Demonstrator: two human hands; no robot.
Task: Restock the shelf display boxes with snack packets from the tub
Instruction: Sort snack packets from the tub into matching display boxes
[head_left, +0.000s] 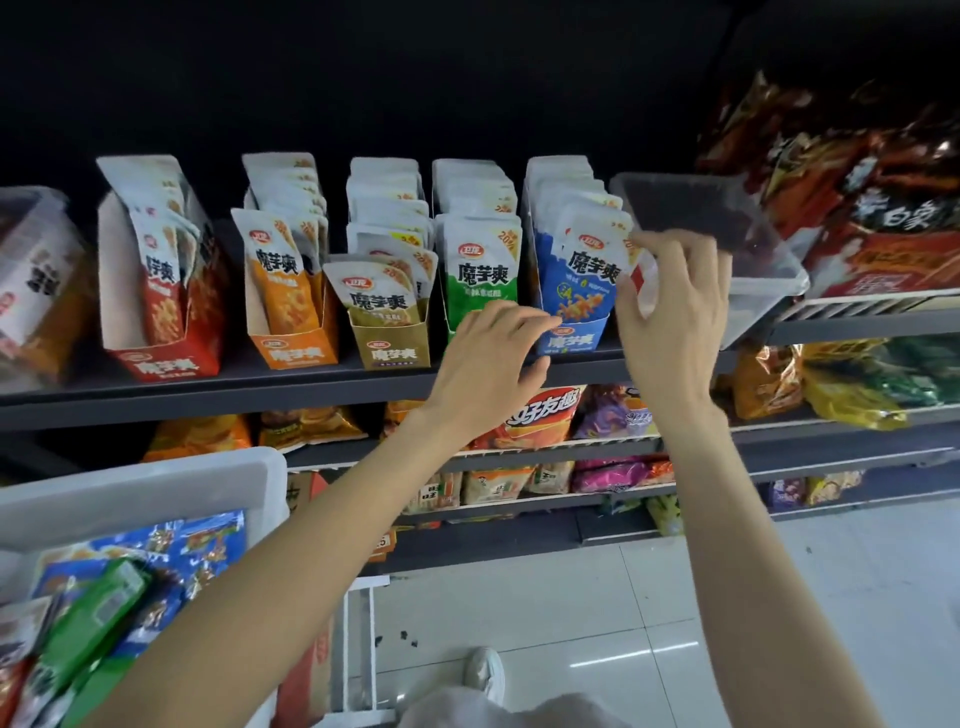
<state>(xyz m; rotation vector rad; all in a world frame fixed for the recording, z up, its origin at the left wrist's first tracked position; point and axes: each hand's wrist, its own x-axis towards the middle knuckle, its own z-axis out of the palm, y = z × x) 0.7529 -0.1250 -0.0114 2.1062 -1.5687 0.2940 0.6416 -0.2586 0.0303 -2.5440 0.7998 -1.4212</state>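
Five display boxes (389, 332) stand side by side along the shelf (208, 395) front edge; the tub (140, 488) sits below, left.

Glossy foil snack packets (478, 270) stand in matt cardboard display boxes (166, 358) beside a translucent plastic tub (748, 291).

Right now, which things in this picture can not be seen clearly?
- Blue cardboard display box, head view: left hand covers its lower left corner.
- Clear plastic bin: right hand hides its front left part.
- White plastic tub: cut by the left edge, its packets blurred.
- Lowest shelf labels: too small.
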